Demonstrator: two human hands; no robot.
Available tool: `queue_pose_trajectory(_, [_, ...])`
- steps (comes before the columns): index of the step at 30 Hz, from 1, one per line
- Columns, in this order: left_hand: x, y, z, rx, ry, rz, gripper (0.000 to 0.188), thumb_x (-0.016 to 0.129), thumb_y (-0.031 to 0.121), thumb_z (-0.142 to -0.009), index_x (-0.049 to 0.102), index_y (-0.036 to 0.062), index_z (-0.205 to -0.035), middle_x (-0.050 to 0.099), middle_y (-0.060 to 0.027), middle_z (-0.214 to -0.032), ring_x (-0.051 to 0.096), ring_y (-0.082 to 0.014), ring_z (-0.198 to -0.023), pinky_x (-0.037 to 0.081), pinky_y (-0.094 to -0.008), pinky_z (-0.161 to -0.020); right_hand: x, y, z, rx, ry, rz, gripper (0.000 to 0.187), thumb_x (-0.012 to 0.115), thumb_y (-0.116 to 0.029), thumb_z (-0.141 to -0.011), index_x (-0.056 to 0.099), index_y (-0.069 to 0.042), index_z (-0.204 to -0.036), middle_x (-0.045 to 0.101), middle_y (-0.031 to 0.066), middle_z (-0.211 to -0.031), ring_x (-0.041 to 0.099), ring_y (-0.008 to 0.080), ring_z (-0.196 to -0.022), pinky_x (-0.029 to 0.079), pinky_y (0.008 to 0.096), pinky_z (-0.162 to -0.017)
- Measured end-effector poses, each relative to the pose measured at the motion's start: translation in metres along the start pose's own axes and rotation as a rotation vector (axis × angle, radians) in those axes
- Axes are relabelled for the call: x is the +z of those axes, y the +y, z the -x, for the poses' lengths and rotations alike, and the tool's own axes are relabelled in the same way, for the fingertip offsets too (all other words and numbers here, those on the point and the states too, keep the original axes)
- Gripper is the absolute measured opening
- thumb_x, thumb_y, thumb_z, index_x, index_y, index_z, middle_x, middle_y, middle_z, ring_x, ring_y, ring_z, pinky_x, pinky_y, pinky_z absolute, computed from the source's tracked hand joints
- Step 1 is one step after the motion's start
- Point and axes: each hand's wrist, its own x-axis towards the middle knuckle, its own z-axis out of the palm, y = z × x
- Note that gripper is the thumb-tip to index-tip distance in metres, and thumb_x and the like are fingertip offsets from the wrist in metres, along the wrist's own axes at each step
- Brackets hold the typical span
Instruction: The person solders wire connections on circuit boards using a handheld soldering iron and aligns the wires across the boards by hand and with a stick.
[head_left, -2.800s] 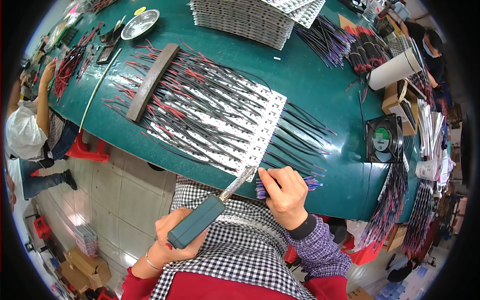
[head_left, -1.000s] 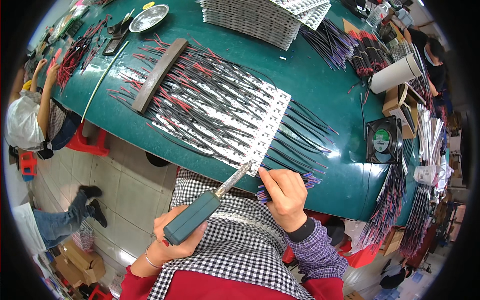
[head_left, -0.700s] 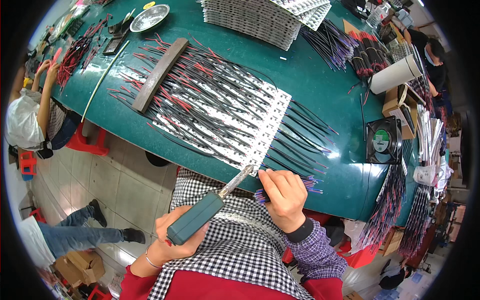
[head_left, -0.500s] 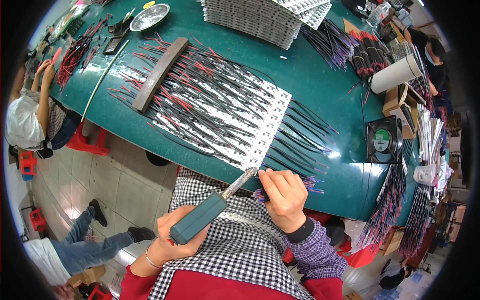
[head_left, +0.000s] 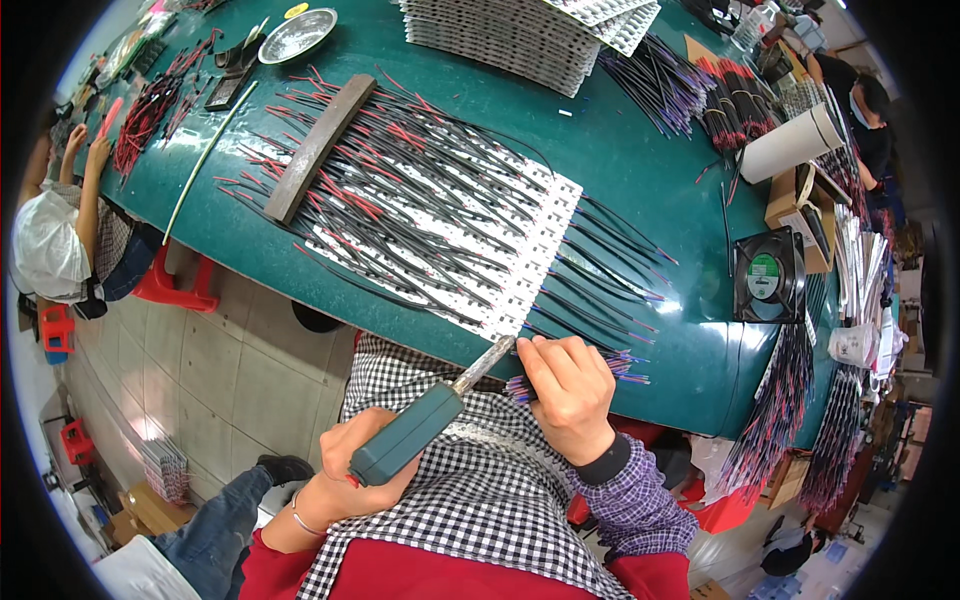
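My left hand (head_left: 365,465) is closed around the green handle of a soldering iron (head_left: 410,430). The iron's metal tip meets the near corner of a white circuit board panel (head_left: 540,250). My right hand (head_left: 570,390) is pinched at that same corner, on the end of a black wire that is mostly hidden by the fingers. Beneath the right hand lies a bundle of wires (head_left: 625,368) with purple and red ends. Rows of black wires (head_left: 430,200) with red tips cover the panel, and several wires stick out past its right edge.
A dark bar (head_left: 320,150) lies across the wires. Stacked white panels (head_left: 500,45) and a metal dish (head_left: 297,37) sit at the back. To the right stand a black fan (head_left: 768,278) and a white tube (head_left: 790,145). Other people work at the left and far right.
The soldering iron and my left hand have shifted slightly to the right and up; my right hand stays put. At lower left, a walking person has moved nearer to me.
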Motion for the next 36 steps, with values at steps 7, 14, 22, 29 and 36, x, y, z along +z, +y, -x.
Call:
queue_pose_trajectory(7, [-0.002,-0.001,0.002,0.123,0.045,-0.105,0.022,0.078,-0.003,-0.066,0.069,-0.0023,-0.087,0.069,-0.0119,-0.083,0.069,-0.0215,-0.063,0.054,-0.0278,-0.057,-0.001,0.000,-0.002,0.003,-0.017,0.005,0.029,0.067,-0.005,-0.073,0.071,0.002,-0.101,0.068,0.0087,-0.094,0.062,0.0192,-0.080,0.045,0.0315,-0.062])
queue_pose_trajectory(14, [0.000,-0.003,0.008,0.082,0.075,-0.062,0.024,0.076,0.001,-0.072,0.072,-0.0051,-0.094,0.065,-0.0118,-0.075,0.061,-0.0213,-0.058,0.048,-0.0310,-0.052,-0.001,0.000,-0.001,0.015,0.004,-0.016,0.028,0.067,-0.005,-0.073,0.072,0.001,-0.100,0.068,0.0079,-0.093,0.063,0.0195,-0.081,0.047,0.0320,-0.063])
queue_pose_trajectory(22, [0.005,-0.007,0.012,0.013,0.081,0.009,0.024,0.078,0.001,-0.072,0.071,-0.0044,-0.094,0.066,-0.0108,-0.078,0.063,-0.0197,-0.059,0.048,-0.0297,-0.052,0.002,0.005,0.002,0.002,0.021,-0.072,0.031,0.068,-0.005,-0.070,0.072,0.001,-0.100,0.069,0.0081,-0.094,0.064,0.0201,-0.081,0.048,0.0321,-0.063])
queue_pose_trajectory(29, [0.000,0.004,0.006,0.011,0.033,-0.008,0.020,0.079,0.002,-0.072,0.068,-0.0031,-0.088,0.066,-0.0095,-0.077,0.064,-0.0185,-0.058,0.048,-0.0284,-0.052,0.003,0.004,0.005,-0.043,0.030,-0.032,0.032,0.067,-0.006,-0.071,0.072,0.002,-0.101,0.069,0.0104,-0.095,0.064,0.0210,-0.082,0.047,0.0321,-0.062])
queue_pose_trajectory(36, [-0.003,-0.002,0.007,-0.029,-0.010,0.010,0.021,0.079,0.004,-0.074,0.068,-0.0026,-0.091,0.068,-0.0088,-0.077,0.064,-0.0176,-0.057,0.048,-0.0274,-0.052,0.005,0.002,0.005,-0.064,0.024,0.028,0.032,0.067,-0.007,-0.072,0.071,0.003,-0.102,0.068,0.0112,-0.096,0.063,0.0210,-0.081,0.046,0.0319,-0.061])
